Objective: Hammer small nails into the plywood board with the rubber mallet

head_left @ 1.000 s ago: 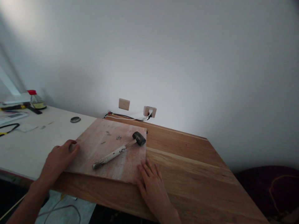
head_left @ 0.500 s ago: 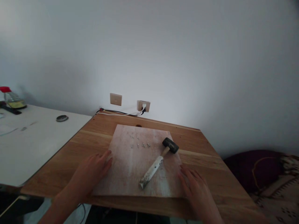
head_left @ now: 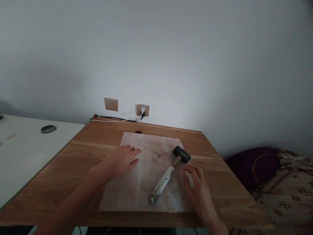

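A pale whitish board [head_left: 132,195] lies on the wooden table. Across its right part rests a rubber mallet [head_left: 162,184], black head to the upper right and white-wrapped handle toward me. Several small metal screws [head_left: 156,160] lie scattered on the board's upper half; a few stand near its back. My left hand [head_left: 123,160] hovers over or rests on the left side of the board, fingers stretched out, just left of the screws and holding nothing. By the board's right edge, close to the mallet head, my right hand [head_left: 197,184] is open with loosely bent fingers.
The wooden table [head_left: 215,169] meets a white wall carrying a switch plate [head_left: 111,104] and a socket [head_left: 142,110] with plugged cables. On the left stands a white table [head_left: 26,153] with a round grey object [head_left: 48,129]. Patterned fabric [head_left: 288,195] lies at the right.
My left hand has moved from the board's left edge up and right over it. The loose screws are displaced, some now pushed together. My right hand has shifted slightly up; the view has turned right.
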{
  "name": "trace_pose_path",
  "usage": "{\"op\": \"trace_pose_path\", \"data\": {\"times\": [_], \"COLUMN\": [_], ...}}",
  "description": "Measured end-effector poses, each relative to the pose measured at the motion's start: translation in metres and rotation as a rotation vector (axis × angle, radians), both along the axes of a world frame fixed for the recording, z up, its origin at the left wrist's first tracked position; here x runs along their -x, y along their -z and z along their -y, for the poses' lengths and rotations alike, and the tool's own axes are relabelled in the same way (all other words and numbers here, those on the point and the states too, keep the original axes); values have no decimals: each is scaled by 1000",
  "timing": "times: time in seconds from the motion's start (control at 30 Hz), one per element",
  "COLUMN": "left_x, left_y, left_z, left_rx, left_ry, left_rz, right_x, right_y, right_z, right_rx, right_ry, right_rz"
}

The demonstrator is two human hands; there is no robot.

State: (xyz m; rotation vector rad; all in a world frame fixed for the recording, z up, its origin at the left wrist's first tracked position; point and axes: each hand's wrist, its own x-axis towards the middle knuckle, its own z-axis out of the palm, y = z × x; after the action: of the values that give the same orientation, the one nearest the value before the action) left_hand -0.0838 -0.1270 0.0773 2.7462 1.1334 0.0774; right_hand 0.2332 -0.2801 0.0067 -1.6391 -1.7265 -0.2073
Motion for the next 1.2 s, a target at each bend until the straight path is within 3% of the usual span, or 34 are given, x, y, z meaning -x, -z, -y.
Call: {"op": "trace_pose_path", "data": {"times": [0.1,0.2,0.37,0.57,0.67,0.83,1.03,1.13,1.2], "left_x": [-25,-44,-54,-41,-38,-40,-47,-51,-55], "left_y": [-2,-3,4,22,26,33,35,36,37], "left_z": [-36,-70,-88,-92,-94,-95,-96,-97,-97], "left_rx": [-39,18,71,96,110,160,201,172,189], "left_ry": [58,61,85,82,92,94,120,134,147], "left_rz": [-1,17,-35,-68,-24,104,113,149,207], "right_x": [18,30,43,47,37,22,16,7,-3], "right_y": [-13,-29,-45,-31,-22,-10,0,1,0], "right_z": [-26,-53,-77,-74,-66,-44,-27,-28,-31], "right_rx": [101,260,438,478,417,253,390,441,480], "right_ry": [-79,-135,-137,-110,-68,153,317,294,218], "right_rz": [0,91,271,270,217,156,-39,-143,-398]}}
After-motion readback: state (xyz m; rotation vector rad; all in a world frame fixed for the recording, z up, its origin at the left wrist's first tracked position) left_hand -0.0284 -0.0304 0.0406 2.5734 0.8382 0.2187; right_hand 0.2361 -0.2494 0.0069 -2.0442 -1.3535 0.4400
